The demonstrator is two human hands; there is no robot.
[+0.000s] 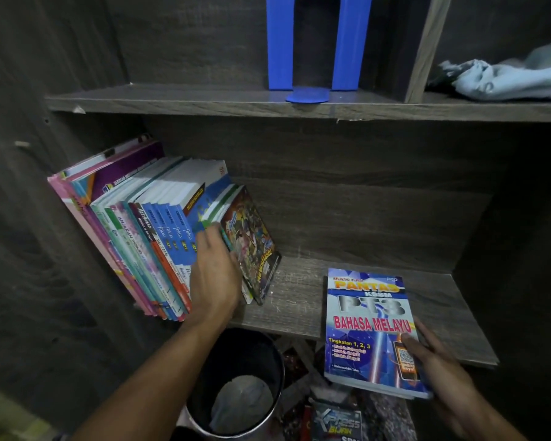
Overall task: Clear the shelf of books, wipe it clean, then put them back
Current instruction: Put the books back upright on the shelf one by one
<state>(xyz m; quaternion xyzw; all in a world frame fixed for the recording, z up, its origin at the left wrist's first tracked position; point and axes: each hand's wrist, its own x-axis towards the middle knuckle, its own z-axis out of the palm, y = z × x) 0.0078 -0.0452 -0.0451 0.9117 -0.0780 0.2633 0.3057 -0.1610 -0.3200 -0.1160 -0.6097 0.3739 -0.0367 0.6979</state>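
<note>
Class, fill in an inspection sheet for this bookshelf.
Surface: lower shelf, bare right of the row of books.
Job's things: row of books leaning left; Bahasa Melayu book overhanging the shelf's front edge; cloth on the upper shelf.
Clutter: blue stand on the upper shelf; bin and loose books below.
Hands: left hand rests on the row, fingers straight; right hand grips the Bahasa Melayu book.
Cables: nothing seen.
Surroundings: dark wooden shelf unit.

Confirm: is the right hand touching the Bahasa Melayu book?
Touching. The head view shows the right hand gripping the Bahasa Melayu book at its lower right corner, thumb on the cover.
</note>
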